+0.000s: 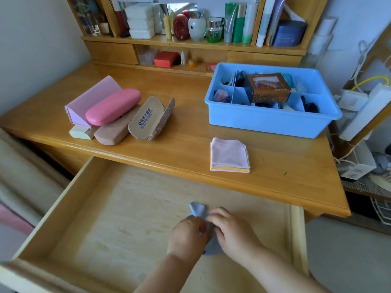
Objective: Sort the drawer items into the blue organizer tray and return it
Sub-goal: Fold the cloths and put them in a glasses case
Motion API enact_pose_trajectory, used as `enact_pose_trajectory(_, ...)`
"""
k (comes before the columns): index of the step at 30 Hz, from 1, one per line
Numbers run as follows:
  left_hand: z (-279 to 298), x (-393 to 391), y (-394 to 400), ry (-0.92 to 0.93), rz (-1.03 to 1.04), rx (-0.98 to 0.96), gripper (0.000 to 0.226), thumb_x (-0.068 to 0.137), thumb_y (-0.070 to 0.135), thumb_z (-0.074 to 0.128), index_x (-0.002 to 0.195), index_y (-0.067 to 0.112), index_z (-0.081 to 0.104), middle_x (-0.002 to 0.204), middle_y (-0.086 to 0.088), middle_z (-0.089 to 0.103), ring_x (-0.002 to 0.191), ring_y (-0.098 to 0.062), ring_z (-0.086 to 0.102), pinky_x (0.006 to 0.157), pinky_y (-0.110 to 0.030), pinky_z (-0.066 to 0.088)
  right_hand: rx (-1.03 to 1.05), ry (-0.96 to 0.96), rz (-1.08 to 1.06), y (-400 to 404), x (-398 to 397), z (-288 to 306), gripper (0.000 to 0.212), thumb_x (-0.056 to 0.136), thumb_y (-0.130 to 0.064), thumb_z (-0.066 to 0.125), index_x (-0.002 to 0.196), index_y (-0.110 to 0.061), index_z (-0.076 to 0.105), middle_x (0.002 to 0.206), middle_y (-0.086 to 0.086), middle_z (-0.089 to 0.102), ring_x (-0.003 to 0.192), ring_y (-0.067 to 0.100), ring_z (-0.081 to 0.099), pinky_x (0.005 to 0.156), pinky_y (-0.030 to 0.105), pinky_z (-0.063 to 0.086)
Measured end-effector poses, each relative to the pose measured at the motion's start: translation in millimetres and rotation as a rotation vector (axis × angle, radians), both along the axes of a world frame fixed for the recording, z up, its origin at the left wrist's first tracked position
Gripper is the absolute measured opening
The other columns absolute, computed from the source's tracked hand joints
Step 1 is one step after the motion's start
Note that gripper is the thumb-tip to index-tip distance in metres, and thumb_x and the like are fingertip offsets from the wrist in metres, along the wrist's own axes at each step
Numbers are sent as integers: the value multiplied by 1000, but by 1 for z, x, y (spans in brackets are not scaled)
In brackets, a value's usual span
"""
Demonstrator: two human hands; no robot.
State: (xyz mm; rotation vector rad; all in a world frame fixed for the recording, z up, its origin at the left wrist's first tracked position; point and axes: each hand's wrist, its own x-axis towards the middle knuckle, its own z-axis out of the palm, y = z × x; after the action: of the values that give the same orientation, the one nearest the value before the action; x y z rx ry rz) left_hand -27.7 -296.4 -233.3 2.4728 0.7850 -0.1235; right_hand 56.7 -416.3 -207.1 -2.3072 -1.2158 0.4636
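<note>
The blue organizer tray (268, 121) stands on the desk at the right, its compartments holding small items and a brown box (267, 87). Below it lies a folded stack of pink and yellow cloths (229, 155). The wooden drawer (118, 212) is pulled out in front of me. Over its bottom, my left hand (187, 235) and my right hand (230, 229) both pinch a small grey-blue cloth (197, 209), which sticks up between the fingers and hangs below them.
Several glasses cases (114, 106) lie on the desk's left half, one patterned case (151, 118) lying open. A shelf unit (190, 43) with bottles and boxes rises behind. Power strips and cables (359, 102) sit right of the tray.
</note>
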Motion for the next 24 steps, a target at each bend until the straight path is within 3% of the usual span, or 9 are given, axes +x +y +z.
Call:
enact_pose_trajectory(3,14,-4,4,-116,-41,-76,12,85,30,57,78,23,64,81,3,68,77,-14,61,58,-21,35,17,73,71,10,5,5,50,77,-4,44,118,-30,58,129,-17,53,111,10,55,87,20,42)
enact_pose_trajectory(5,27,-8,9,-270,-47,-187,9,81,16,62,79,21,69,75,9,66,73,-9,60,63,-18,40,-32,90,56,13,8,13,34,78,-10,49,103,-31,61,107,-14,63,98,11,58,76,21,41)
enact_pose_trajectory(7,40,-12,14,-386,-47,-238,12,80,8,63,79,19,67,71,13,61,70,-4,57,68,-21,45,-16,113,-16,14,12,22,11,79,-19,58,82,-30,60,75,-14,60,73,6,54,67,23,40)
enact_pose_trajectory(10,56,-19,17,-487,-12,-261,27,84,3,59,76,27,52,63,17,53,64,-1,50,61,-15,40,101,344,-140,14,14,39,24,79,-20,70,63,-29,54,56,-15,53,54,-1,46,57,20,39)
enact_pose_trajectory(14,73,-31,21,-541,101,-338,29,85,3,61,73,28,54,57,21,53,57,1,47,54,-10,34,203,654,-209,6,14,64,17,84,-5,67,73,-15,58,54,-6,59,50,10,58,52,19,42)
enact_pose_trajectory(18,90,-47,28,-432,85,-619,15,81,6,72,77,19,66,65,8,63,59,-6,54,56,-19,42,242,768,-227,-2,10,78,10,90,-3,58,82,-7,57,54,-3,61,50,10,60,51,19,44)
enact_pose_trajectory(21,92,-61,37,-321,67,-571,14,79,6,73,68,13,66,62,1,60,58,-10,49,56,-23,37,230,812,-257,-2,3,78,13,93,-7,56,80,-7,55,62,3,57,55,14,64,52,20,47)
enact_pose_trajectory(24,90,-73,49,-256,127,-519,15,79,11,72,66,15,68,50,6,55,47,-7,43,50,-22,34,212,838,-300,0,-1,72,14,94,-8,55,80,-6,54,67,5,56,57,16,67,52,20,50)
